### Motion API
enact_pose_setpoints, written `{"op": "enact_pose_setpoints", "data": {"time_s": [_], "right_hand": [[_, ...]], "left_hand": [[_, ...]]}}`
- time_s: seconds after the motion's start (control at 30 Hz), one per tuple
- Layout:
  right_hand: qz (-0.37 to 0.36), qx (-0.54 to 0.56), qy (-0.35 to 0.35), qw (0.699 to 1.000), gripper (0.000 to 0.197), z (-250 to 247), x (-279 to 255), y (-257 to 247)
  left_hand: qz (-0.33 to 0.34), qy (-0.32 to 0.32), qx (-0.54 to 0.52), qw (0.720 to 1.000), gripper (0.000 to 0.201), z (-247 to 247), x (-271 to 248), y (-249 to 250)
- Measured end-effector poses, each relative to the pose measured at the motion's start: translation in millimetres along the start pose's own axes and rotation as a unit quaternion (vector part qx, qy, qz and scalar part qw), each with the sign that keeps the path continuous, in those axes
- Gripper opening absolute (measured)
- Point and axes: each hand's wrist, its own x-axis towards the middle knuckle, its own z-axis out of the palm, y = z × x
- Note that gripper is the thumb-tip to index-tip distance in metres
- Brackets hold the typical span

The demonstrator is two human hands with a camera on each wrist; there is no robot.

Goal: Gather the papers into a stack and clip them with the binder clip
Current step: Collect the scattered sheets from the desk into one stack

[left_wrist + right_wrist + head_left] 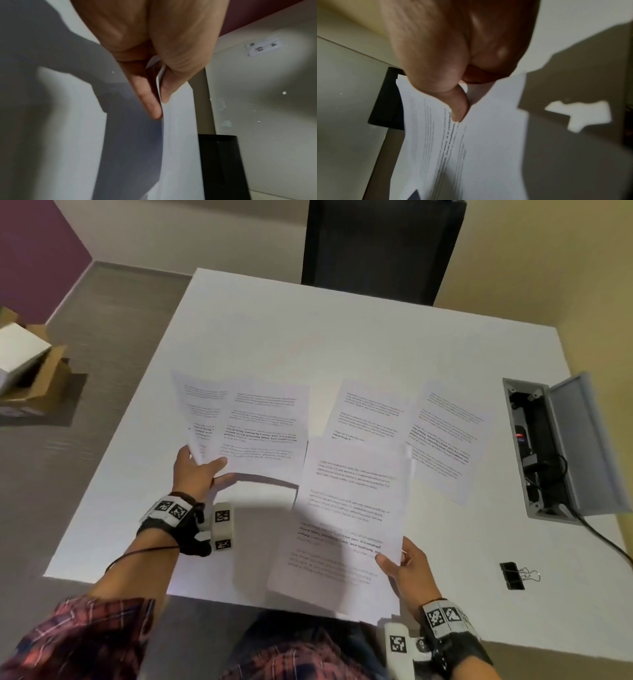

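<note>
My left hand (198, 470) pinches two printed sheets (260, 426) by their near edge and holds them lifted over the white table (274, 330); the left wrist view shows thumb and fingers (150, 102) clamped on the paper edge (178, 135). My right hand (397, 566) pinches another printed sheet (346, 522) at its right side, raised above the table's front edge; in the right wrist view the thumb (458, 108) presses on its text side (471, 148). Two more sheets (366, 412) (445, 436) lie flat farther right. A black binder clip (513, 575) lies on the table right of my right hand.
An open grey cable box (548, 446) with plugs and a black cord sits in the table at the right. A black chair (380, 244) stands behind the table's far edge. Cardboard boxes (30, 371) sit on the floor at left.
</note>
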Motion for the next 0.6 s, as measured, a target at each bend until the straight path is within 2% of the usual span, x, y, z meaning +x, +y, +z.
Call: {"op": "enact_pose_setpoints", "data": {"time_s": [0.17,0.3,0.47,0.57,0.6], "right_hand": [[0.037,0.015,0.037,0.999,0.033,-1.9,20.9,0.8],[0.063,-0.017,0.028,0.997,0.033,-2.6,37.2,3.1],[0.089,-0.094,0.033,0.991,0.025,-3.2,46.4,5.8],[0.11,-0.099,0.033,0.988,0.009,-2.7,40.3,-0.8],[0.117,-0.09,0.038,0.988,0.013,-2.4,38.6,-2.6]], "left_hand": [[0.063,-0.011,-0.005,0.998,0.057,21.6,-28.3,40.7],[0.074,-0.084,-0.03,0.993,0.057,46.6,-56.5,53.4],[0.021,-0.175,0.017,0.984,0.05,69.8,-88.8,17.5],[-0.041,-0.194,0.08,0.977,0.054,74.3,-100.1,-22.5],[-0.06,-0.19,0.102,0.975,0.055,76.1,-102.4,-35.2]]}}
